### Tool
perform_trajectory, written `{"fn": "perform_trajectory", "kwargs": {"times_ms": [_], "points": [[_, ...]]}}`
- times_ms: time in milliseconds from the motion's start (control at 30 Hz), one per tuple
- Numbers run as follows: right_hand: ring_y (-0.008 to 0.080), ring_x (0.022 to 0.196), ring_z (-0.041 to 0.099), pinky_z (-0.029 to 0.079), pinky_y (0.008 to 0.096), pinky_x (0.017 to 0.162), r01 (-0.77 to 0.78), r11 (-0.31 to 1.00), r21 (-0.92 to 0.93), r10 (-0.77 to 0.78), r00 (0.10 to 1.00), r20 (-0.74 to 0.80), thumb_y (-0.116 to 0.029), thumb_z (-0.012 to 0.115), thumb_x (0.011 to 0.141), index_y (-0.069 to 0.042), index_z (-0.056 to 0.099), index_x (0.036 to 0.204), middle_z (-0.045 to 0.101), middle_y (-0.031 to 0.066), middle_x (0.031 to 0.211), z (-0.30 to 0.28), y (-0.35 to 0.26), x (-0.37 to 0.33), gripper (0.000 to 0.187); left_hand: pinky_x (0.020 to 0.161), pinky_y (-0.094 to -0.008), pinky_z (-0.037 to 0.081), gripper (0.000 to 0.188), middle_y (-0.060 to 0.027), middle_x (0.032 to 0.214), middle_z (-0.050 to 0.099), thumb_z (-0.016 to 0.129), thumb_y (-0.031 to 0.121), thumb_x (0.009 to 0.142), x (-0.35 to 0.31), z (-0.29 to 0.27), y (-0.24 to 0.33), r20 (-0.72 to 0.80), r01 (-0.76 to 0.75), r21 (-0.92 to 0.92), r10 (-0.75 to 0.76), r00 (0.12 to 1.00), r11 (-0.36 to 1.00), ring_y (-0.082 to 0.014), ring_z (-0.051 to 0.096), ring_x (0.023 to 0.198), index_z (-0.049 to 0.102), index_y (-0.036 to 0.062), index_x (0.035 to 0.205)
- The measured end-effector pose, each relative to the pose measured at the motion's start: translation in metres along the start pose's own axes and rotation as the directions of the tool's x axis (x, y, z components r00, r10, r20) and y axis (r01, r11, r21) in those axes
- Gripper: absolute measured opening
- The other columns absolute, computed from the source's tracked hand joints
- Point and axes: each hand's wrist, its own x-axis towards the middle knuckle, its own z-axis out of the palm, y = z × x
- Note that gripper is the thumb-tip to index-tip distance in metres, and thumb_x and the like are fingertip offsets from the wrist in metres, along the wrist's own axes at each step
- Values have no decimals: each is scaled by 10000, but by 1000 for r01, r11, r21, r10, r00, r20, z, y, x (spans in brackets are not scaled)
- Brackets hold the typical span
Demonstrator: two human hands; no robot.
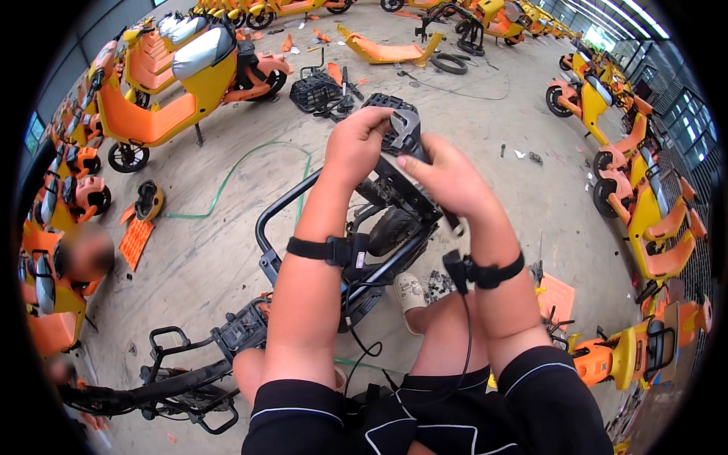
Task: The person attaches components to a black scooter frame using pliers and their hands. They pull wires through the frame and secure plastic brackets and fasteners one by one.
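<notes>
A: Closest to us, a loose cable [469,334] drops from the right wrist strap [498,274] over the knee. Tuck it clear, I'd say, before any big swing.

B: Agreed! Just beyond, the stripped black frame [394,265] lies slantwise, its near end down at the left, a wheel [390,230] showing at its middle, and a shoe [410,293] just beside it on the floor [531,205].

A: Up to the action: the adjustable wrench [406,126], head uppermost, over the frame's far end! The right hand [450,179] looks closed round its dark handle, thumb along the near side.

B: And the left hand [358,145] is curled in with its fingertips bunched at the wrench's head. Clamped on the steel or on something behind it? Can't tell from here.

A: Nor whether the tool is seated on anything. Best judged by feel: snug the jaws to the flats, no rattle, then pull smoothly.

B: Left fingers out of the pinch when the load comes on, and steady the frame; it could well roll or skid.

A: Past the hands, a black basket [315,92] sits on the floor. Clear swing room matters there too.

B: Then a yellow panel [385,51] and a loose tyre [449,64] toward the floor's far edge, well apart from the work.
</notes>
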Motion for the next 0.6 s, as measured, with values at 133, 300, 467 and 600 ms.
{"fn": "perform_trajectory", "kwargs": {"times_ms": [133,300,467,600], "points": [[78,655,537,440,234,590,-134,740,659,47,988,147,-323,577,1040,-29,605,1085,615,3,765,16,10,-15,299,824,-312,533,204,-127,999,727,635,-7,910,1,-1,13,83,-10,-46,14,996,999,-225,696,916,709,5,1100],[79,609,516,438,235,549,-164,491,856,108,986,127,-381,495,1074,-31,613,1047,588,0,723,28,18,-11,370,827,-306,535,219,-122,998,734,625,-23,921,-1,2,18,150,105,-98,-89,985,990,-195,695,912,708,-2,1123],[74,535,488,398,223,485,-153,567,809,116,988,106,-440,551,1043,-59,635,966,566,-6,648,28,9,-3,398,780,-318,552,261,-131,962,735,596,-31,917,-1,-3,31,91,84,69,-90,992,994,-198,707,851,704,25,1148],[65,507,482,380,226,457,-108,552,827,104,993,61,-404,567,1042,-57,636,967,588,9,641,33,10,-1,362,737,-299,538,248,-102,903,723,594,-29,928,0,-7,55,93,111,108,-121,988,988,-148,672,816,708,25,1141]]}}
